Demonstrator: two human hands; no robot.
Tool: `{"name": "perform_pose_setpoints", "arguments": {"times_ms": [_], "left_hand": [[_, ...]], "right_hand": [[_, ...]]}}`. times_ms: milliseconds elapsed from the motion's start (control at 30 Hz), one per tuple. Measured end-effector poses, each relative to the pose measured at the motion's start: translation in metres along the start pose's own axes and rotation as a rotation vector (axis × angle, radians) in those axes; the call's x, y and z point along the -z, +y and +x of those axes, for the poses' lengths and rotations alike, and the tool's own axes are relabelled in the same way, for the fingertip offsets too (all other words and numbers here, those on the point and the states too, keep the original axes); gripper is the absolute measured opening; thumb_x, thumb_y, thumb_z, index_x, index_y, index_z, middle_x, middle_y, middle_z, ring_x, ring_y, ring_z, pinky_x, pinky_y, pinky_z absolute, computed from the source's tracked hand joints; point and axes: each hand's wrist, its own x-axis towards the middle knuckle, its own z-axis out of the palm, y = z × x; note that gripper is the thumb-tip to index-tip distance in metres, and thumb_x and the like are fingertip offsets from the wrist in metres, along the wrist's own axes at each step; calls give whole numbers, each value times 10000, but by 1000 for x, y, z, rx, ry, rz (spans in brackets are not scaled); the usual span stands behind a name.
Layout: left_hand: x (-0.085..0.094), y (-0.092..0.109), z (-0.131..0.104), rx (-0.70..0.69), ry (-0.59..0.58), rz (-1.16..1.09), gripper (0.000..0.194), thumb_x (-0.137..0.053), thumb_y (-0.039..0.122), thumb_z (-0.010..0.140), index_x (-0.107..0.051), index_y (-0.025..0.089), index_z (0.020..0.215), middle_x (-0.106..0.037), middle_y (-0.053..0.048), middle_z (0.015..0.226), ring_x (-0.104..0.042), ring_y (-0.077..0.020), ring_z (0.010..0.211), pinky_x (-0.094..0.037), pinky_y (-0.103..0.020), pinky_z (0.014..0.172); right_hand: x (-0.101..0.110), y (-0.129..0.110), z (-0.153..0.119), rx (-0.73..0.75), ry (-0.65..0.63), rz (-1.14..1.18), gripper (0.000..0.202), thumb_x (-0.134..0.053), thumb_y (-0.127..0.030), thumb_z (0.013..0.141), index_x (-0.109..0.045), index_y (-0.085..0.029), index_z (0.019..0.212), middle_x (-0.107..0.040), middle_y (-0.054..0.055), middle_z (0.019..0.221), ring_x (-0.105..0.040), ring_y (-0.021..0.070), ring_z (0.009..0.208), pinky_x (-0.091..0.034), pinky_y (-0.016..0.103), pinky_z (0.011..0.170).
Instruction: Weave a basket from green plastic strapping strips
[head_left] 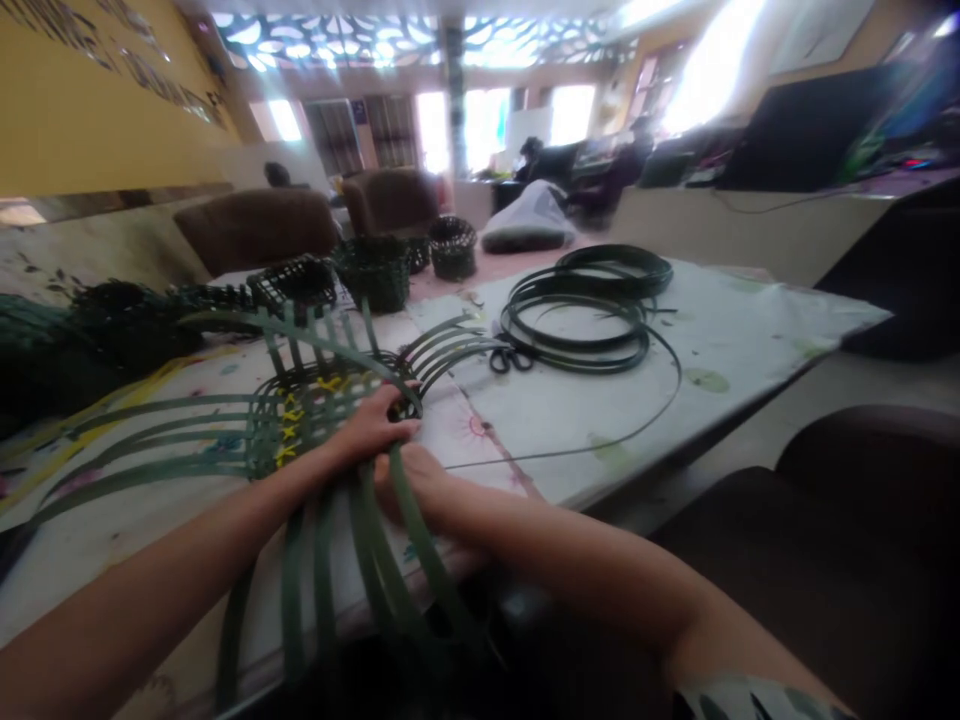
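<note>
A partly woven basket [259, 432] of flat green strips lies at the table's near left, with long loose strips fanning out on all sides and yellow crosses along its weave. My left hand [375, 425] is closed on the basket's right corner, thumb and fingers pinching the strips. Just below and touching it, my right hand [414, 485] is closed around strips at the same corner, its fingertips partly hidden. A thin dark strand [555, 455] runs from near my hands to the coils at the right.
Coils of green strip [574, 355] lie right of centre beside black scissors [511, 360]. Finished dark baskets [373, 275] and a white bag [529, 215] stand further back. Brown chairs [259, 228] are behind the table; its edge runs along the right. People sit in the background.
</note>
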Motion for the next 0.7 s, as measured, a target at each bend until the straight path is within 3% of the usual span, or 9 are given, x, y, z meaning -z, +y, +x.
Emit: {"name": "perform_pose_setpoints", "arguments": {"times_ms": [133, 400, 533, 700], "left_hand": [[-1, -1, -1, -34, 9, 30, 585, -637, 350, 761, -601, 200, 1325, -620, -71, 1325, -549, -276, 1239, -411, -425, 1104], [5, -6, -6, -107, -6, 105, 500, -615, 409, 861, -617, 216, 1322, -579, -109, 1376, -501, -273, 1300, -381, -447, 1126], [2, -11, -10, -180, 18, 52, 415, -642, 387, 860, -688, 183, 1218, -579, -128, 1355, -540, -246, 1265, -388, -396, 1127], [3, -19, -6, -158, -21, -33, 412, -686, 389, 820, -713, 187, 1178, -631, -113, 1308, -558, -248, 1261, -393, -388, 1126]], "right_hand": [[-3, 1, 1, 16, -23, -20, 250, -467, -157, 852, -710, -113, 889, -725, 117, 803, -658, 213, 712, -490, 315, 639], [26, -11, -6, -25, -119, -54, 264, -499, -175, 873, -691, -110, 1042, -740, 138, 972, -703, 277, 866, -523, 354, 704], [21, -11, -5, -62, -132, -71, 262, -474, -167, 910, -688, -116, 1051, -727, 147, 1052, -689, 256, 963, -515, 339, 793], [12, -10, -6, -101, -109, -60, 245, -463, -146, 917, -697, -116, 985, -736, 129, 945, -694, 244, 890, -496, 321, 738]]}}
